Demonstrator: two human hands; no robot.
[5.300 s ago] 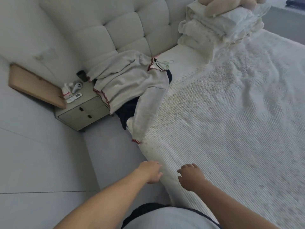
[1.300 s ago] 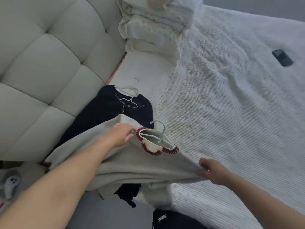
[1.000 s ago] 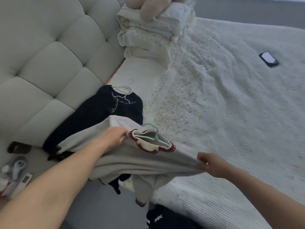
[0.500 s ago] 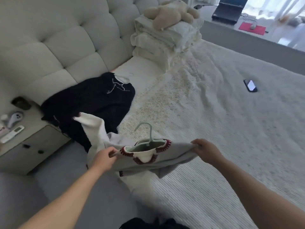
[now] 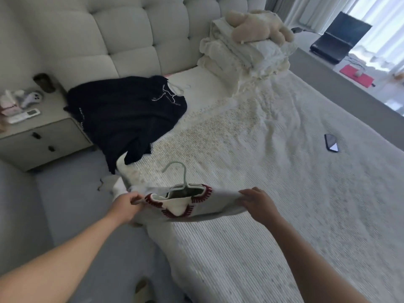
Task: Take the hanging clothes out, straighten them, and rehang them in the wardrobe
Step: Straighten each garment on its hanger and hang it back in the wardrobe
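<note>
We stand at the left edge of the bed (image 5: 273, 248), near its corner, with a strip of grey floor (image 5: 72, 204) running between us and the nightstand (image 5: 41, 138). Ahead and to the right the bedspread lies bare, apart from a phone (image 5: 331, 142) far over on the right side. Our left hand (image 5: 126, 205) pinches the left shoulder of the grey sweater (image 5: 216, 203), fingers curled on the cloth, and our right hand (image 5: 258, 203) grips the right shoulder, so the sweater hangs stretched between them just above the bed's edge. Both forearms reach forward from the lower corners. The sweater's red-stitched collar faces us, and the pale green hanger (image 5: 178, 178) sits inside the neck with its hook standing up. A dark sweater (image 5: 126, 114) on a white hanger (image 5: 180, 87) lies crumpled at the head of the bed, draped over the side toward the nightstand. Folded bedding (image 5: 244, 55) topped by a stuffed toy (image 5: 258, 27) sits against the padded headboard (image 5: 135, 38). A laptop (image 5: 340, 38) stands by the bright window.
</note>
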